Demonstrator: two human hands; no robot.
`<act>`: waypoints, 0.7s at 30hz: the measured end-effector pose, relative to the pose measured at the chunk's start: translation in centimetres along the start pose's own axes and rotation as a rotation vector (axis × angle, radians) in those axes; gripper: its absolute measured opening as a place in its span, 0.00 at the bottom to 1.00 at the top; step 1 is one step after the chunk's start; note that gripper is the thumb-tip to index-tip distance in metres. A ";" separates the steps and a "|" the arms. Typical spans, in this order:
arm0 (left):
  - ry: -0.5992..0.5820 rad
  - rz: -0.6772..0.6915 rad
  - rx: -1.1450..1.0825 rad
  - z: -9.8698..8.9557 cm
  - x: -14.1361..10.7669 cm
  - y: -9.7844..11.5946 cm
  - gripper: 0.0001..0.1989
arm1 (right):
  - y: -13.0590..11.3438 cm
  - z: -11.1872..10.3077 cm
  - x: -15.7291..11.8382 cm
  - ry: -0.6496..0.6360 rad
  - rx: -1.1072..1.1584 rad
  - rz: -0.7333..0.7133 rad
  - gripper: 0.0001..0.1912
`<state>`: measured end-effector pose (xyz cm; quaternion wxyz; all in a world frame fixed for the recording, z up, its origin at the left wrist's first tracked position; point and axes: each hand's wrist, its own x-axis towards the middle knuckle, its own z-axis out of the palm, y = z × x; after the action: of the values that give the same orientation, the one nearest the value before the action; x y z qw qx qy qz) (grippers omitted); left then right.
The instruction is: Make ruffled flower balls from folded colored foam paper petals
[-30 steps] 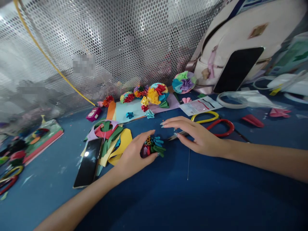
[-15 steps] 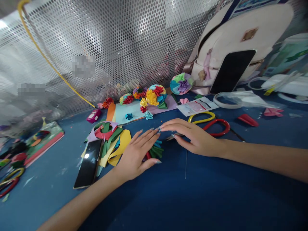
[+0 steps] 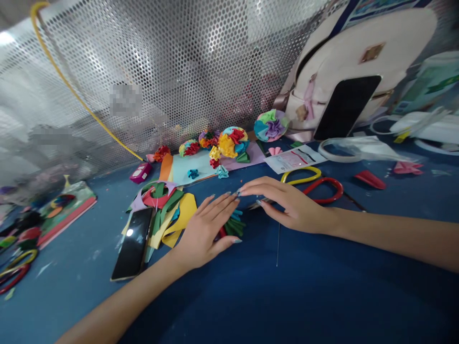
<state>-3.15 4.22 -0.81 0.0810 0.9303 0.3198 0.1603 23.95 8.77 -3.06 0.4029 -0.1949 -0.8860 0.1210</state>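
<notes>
Counting twelve o'clock as straight ahead of you, a loop-handled pair of scissors (image 3: 14, 272) is lying at nine o'clock on the blue work mat (image 3: 322, 296), and a stack of green and red craft paper (image 3: 68, 210) is sitting just above it at ten. A black smartphone (image 3: 133, 243) is lying at half past ten, overlapping a heap of cut paper scraps (image 3: 161, 215) in yellow, green and red.

Your left hand (image 3: 202, 234) is resting palm down with its fingers extended, unclenched and not grasping, against the multicoloured paper flower (image 3: 233, 227) at twelve o'clock. The flower is partly hidden beneath that hand, with its green and teal petals showing past your fingers. Your right hand (image 3: 290, 203) is also open and released, arching just beside the flower, with its fingertips almost meeting those of your left hand. A pair of scissors (image 3: 311, 184) with yellow and red handles is lying at one o'clock, its metal blades (image 3: 258, 204) reaching beneath your right fingers. You cannot tell whether those fingers are touching the blades. A thin steel needle (image 3: 278, 243) is lying on the mat just below your right hand.
</notes>
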 end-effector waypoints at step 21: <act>0.367 -0.756 -1.206 -1.4 1.2 0.8 0.32 | 0.3 0.0 -0.3 0.008 0.057 0.051 0.26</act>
<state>-2.32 4.44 0.98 0.5736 0.5086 0.4834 0.4226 24.18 8.88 -3.33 0.4086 -0.2064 -0.8754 0.1554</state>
